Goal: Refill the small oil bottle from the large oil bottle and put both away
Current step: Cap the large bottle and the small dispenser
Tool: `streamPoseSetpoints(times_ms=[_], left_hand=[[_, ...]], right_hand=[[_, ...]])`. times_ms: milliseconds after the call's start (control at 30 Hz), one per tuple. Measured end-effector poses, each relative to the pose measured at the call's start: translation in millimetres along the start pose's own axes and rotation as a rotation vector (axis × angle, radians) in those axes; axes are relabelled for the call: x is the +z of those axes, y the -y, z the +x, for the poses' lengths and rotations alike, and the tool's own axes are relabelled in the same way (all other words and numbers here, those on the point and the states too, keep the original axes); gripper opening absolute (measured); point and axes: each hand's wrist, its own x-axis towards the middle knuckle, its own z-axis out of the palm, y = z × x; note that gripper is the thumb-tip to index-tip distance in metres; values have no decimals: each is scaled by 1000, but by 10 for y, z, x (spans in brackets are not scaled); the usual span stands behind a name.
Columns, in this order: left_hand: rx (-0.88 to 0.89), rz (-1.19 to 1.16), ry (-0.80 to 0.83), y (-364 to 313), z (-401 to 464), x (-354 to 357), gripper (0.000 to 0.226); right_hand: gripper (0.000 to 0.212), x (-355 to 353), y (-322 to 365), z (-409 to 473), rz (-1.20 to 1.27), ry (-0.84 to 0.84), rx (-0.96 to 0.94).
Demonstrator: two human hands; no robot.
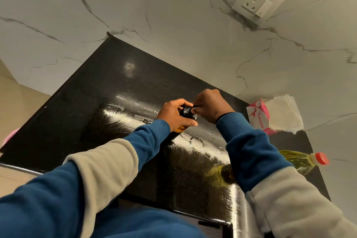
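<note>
there are two oil bottles. the small oil bottle [181, 128] stands near the middle of the black surface [92, 106]. the left hand [174, 114] has its grip wrapped round the small bottle's neck. the right hand [209, 105] pinches its black cap [188, 111]. the large oil bottle [301, 160], with one red cap, lies on its side near the right edge of the surface. one pink tissue box [257, 115] sits by the wall at the right. the left half of the surface has lots of room.
</note>
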Motion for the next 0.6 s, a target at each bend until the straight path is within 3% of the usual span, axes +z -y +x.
streamPoseSetpoints(times_ms=[400,600], left_hand=[[-28,84,-25,-32,-74,49,58],[-3,251,-26,-241,-168,93,77]], right_hand=[[24,-4,73,-10,24,-7,66],[33,5,68,-105,33,-27,59]])
